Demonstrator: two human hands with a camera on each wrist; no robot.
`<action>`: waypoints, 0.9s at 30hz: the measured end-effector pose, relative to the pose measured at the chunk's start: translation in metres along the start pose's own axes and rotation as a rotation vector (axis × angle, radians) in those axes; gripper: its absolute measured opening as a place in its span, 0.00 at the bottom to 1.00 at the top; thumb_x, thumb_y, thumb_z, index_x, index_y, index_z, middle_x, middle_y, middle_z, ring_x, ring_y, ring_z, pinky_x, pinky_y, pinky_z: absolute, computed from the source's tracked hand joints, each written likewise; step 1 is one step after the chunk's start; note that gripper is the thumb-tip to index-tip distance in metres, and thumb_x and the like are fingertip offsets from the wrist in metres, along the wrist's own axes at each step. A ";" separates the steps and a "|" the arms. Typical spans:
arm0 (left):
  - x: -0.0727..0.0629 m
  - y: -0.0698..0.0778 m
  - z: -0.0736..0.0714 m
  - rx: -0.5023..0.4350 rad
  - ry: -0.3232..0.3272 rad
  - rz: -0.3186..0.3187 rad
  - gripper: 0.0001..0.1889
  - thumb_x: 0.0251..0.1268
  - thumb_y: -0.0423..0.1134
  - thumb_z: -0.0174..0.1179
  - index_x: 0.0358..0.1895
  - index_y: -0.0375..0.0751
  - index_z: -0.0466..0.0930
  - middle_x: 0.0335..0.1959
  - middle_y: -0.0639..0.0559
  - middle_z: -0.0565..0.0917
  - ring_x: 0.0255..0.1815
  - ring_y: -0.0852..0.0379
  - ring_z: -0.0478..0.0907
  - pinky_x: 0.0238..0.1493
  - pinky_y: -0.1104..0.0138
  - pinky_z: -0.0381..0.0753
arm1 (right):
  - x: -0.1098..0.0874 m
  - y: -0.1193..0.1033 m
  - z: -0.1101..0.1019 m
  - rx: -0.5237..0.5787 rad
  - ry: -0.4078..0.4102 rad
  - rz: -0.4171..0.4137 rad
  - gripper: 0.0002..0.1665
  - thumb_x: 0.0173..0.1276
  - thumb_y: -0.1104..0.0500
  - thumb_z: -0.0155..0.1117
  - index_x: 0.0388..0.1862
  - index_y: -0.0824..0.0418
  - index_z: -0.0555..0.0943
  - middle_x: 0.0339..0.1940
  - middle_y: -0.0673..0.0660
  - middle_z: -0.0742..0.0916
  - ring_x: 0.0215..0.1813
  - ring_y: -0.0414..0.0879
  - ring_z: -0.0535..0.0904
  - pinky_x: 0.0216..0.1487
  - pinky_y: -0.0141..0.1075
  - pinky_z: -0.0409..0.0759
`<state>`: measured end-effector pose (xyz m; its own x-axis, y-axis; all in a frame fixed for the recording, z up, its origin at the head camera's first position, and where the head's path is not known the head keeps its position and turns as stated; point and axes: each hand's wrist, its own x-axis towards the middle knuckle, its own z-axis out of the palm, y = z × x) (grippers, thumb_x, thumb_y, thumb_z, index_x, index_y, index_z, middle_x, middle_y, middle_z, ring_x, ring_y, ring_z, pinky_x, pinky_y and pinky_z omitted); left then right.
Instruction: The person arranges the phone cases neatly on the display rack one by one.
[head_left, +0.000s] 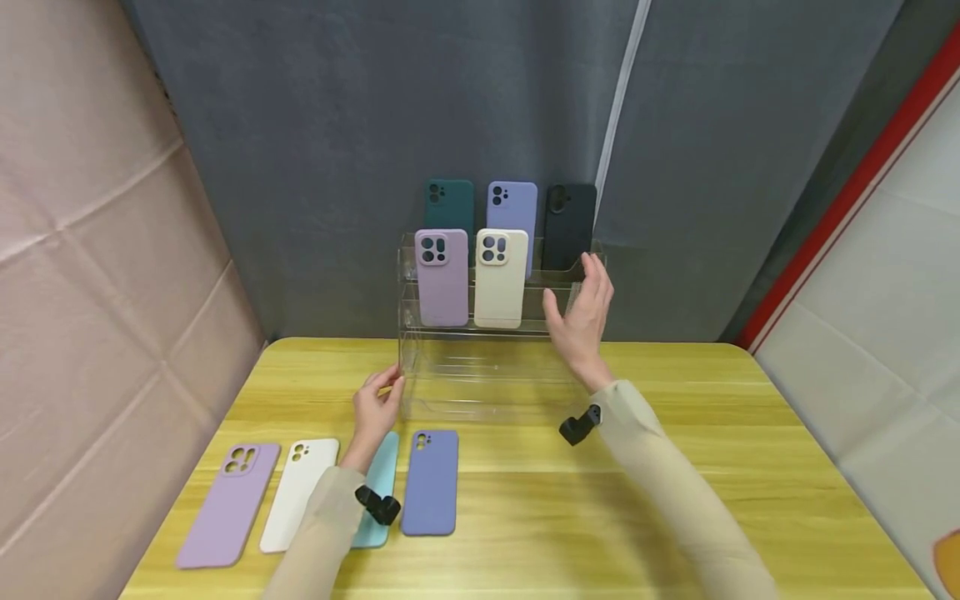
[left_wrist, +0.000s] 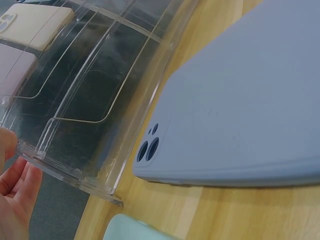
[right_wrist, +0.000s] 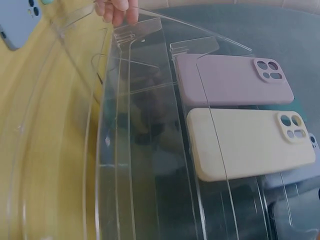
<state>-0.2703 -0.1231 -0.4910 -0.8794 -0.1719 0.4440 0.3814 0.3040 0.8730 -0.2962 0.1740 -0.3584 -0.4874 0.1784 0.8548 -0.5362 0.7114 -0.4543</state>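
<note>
A clear tiered display stand stands on the table. My left hand pinches its left side edge between thumb and fingers, as the left wrist view also shows. My right hand is at the stand's right side, fingers extended and thumb apart, just below the black phone case; whether it touches the stand is unclear. On the middle tier stand a light purple case and a cream case. Behind them, the top tier bears a dark green case and a periwinkle case.
Several cases lie on the wooden table at front left: a purple case, a white case, a light blue case partly under my left arm, and a blue-violet case. A grey curtain hangs behind the stand.
</note>
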 end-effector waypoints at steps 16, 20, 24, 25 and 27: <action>-0.006 0.040 -0.005 0.031 -0.003 0.065 0.13 0.60 0.21 0.57 0.47 0.18 0.76 0.39 0.29 0.80 0.40 0.36 0.78 0.41 0.55 0.82 | -0.032 0.039 -0.037 0.048 -0.033 0.190 0.37 0.64 0.64 0.58 0.69 0.70 0.57 0.67 0.69 0.63 0.69 0.58 0.56 0.69 0.51 0.56; -0.006 0.041 -0.005 0.030 0.000 0.066 0.12 0.60 0.21 0.57 0.47 0.18 0.77 0.38 0.30 0.80 0.40 0.36 0.78 0.40 0.56 0.82 | -0.041 0.046 -0.043 0.114 -0.119 0.352 0.37 0.68 0.61 0.56 0.71 0.66 0.53 0.68 0.67 0.61 0.66 0.60 0.60 0.66 0.52 0.62; -0.005 0.037 -0.005 0.024 0.006 0.064 0.12 0.60 0.21 0.57 0.47 0.19 0.77 0.38 0.30 0.80 0.39 0.37 0.79 0.40 0.58 0.83 | -0.054 0.054 -0.046 0.205 -0.161 0.465 0.37 0.69 0.62 0.56 0.72 0.66 0.52 0.67 0.67 0.64 0.64 0.62 0.64 0.63 0.55 0.63; -0.005 0.033 -0.004 0.020 0.008 0.063 0.12 0.60 0.21 0.57 0.47 0.19 0.77 0.38 0.30 0.80 0.39 0.37 0.78 0.40 0.59 0.83 | -0.058 0.056 -0.047 0.233 -0.160 0.479 0.37 0.69 0.62 0.56 0.72 0.66 0.52 0.66 0.68 0.65 0.63 0.62 0.65 0.63 0.56 0.63; -0.004 0.023 -0.003 0.008 0.011 0.061 0.13 0.60 0.22 0.58 0.47 0.19 0.77 0.38 0.31 0.80 0.39 0.38 0.78 0.40 0.60 0.83 | -0.063 0.060 -0.048 0.270 -0.149 0.488 0.36 0.68 0.64 0.58 0.70 0.68 0.55 0.64 0.70 0.68 0.62 0.63 0.66 0.64 0.56 0.63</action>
<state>-0.2573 -0.1178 -0.4718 -0.8516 -0.1628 0.4983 0.4316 0.3219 0.8427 -0.2647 0.2375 -0.4275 -0.8038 0.3310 0.4943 -0.3719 0.3688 -0.8518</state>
